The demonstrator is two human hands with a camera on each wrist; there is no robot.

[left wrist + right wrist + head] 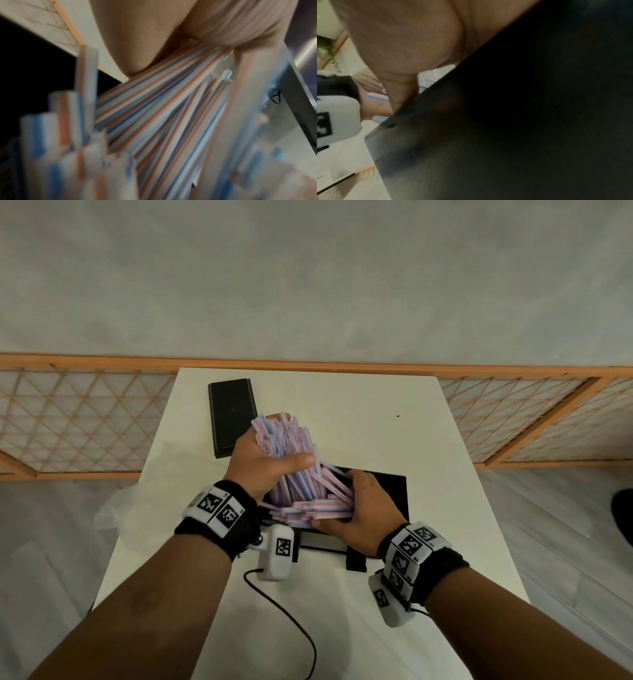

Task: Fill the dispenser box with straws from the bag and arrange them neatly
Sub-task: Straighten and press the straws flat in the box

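My left hand point(270, 460) grips a thick bundle of red, white and blue striped straws point(291, 440), tilted up and away over the black dispenser box point(390, 491). The bundle's lower ends splay into the box. My right hand point(356, 508) curls round a flatter pile of straws point(318, 510) lying across the box's near side. The left wrist view shows the straws point(154, 115) fanning out under my palm. In the right wrist view the box's dark wall point(505, 121) fills most of the picture, with a few straw ends point(429, 77) above its rim.
The box's black lid point(231, 416) lies on the white table point(394, 422) at the back left. A clear plastic bag point(116, 508) hangs off the table's left edge. A black cable point(291, 618) runs across the near table. A wooden lattice screen point(85, 419) stands behind.
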